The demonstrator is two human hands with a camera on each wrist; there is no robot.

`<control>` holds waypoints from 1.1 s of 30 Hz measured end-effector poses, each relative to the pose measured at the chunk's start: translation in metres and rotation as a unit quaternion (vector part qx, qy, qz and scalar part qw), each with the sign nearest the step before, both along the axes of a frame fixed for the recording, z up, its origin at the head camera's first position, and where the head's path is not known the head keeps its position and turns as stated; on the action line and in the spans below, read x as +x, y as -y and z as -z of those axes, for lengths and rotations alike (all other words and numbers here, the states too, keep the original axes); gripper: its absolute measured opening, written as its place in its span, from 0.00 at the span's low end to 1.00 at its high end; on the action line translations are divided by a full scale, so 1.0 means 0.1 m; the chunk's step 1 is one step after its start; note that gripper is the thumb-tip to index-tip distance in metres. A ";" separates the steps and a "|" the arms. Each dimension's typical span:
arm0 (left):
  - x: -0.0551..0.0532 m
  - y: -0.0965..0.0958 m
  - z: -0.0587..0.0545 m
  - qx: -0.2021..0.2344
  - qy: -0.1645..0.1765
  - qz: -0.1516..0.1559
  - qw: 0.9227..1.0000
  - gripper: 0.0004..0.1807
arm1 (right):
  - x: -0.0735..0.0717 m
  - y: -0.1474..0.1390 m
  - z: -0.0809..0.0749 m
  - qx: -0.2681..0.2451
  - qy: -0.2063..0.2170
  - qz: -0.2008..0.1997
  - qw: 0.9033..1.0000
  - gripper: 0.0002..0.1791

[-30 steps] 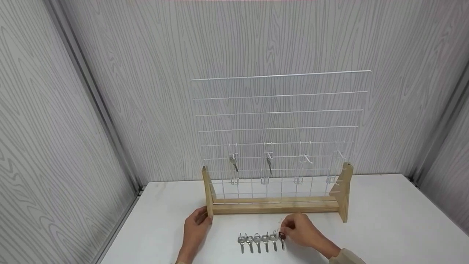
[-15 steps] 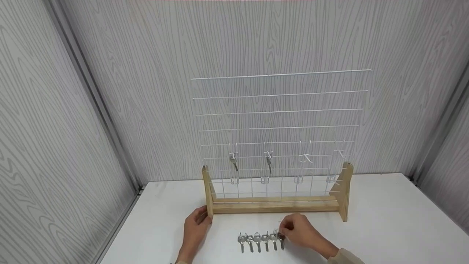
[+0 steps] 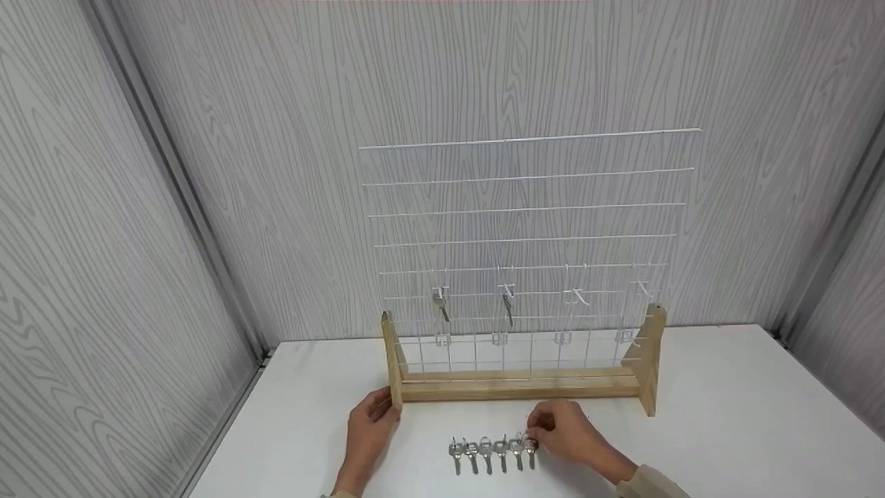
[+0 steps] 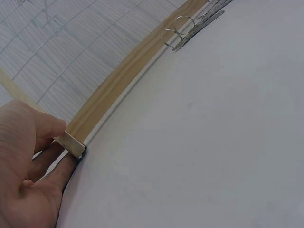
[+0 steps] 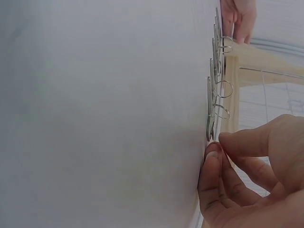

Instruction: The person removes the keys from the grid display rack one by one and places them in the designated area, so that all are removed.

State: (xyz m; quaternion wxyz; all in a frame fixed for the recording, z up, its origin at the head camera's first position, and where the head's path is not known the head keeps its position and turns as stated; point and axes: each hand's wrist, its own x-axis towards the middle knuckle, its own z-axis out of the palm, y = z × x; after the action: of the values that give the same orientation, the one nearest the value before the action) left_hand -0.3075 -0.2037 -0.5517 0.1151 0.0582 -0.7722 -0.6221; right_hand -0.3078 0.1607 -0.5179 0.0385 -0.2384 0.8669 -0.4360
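Right hand (image 3: 568, 431) pinches the ringed key (image 3: 531, 454) at three o'clock of the key row (image 3: 486, 449) — crowding could knock it askew; left hand (image 3: 370, 422) grips the wire-grid rack's (image 3: 518, 392) eight-o'clock wooden end panel (image 3: 394, 361).

On the worktop (image 3: 719, 422), six keys (image 3: 487, 449) lie before the wire rack (image 3: 518, 392); left hand (image 3: 370, 423) at the rack's left end, right hand (image 3: 570, 430) at the rightmost key (image 3: 531, 456).

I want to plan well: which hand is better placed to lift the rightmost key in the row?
Probably the right hand: its fingertips are at the rightmost key, while the left hand grips the wire rack's left wooden side.
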 end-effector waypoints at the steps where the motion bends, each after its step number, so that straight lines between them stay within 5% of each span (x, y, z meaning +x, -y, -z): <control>1: 0.00 0.00 0.00 -0.001 0.001 -0.001 1.000 0.24 | -0.01 0.00 0.00 0.003 -0.005 0.000 1.000 0.03; 20: -0.03 -0.01 0.01 -0.010 0.021 -0.012 1.000 0.24 | -0.01 -0.10 -0.24 -0.005 -0.027 0.018 0.999 0.04; 33: 0.01 -0.02 -0.02 0.000 0.005 -0.002 1.000 0.24 | 0.04 -0.11 -0.58 -0.038 -0.102 0.033 0.994 0.02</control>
State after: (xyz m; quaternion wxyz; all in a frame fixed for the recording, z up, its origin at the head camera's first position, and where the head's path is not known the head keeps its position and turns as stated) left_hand -0.3062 -0.2016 -0.5497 0.1126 0.0632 -0.7724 -0.6219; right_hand -0.3039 0.1720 -0.4603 -0.0733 -0.2540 0.8565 -0.4433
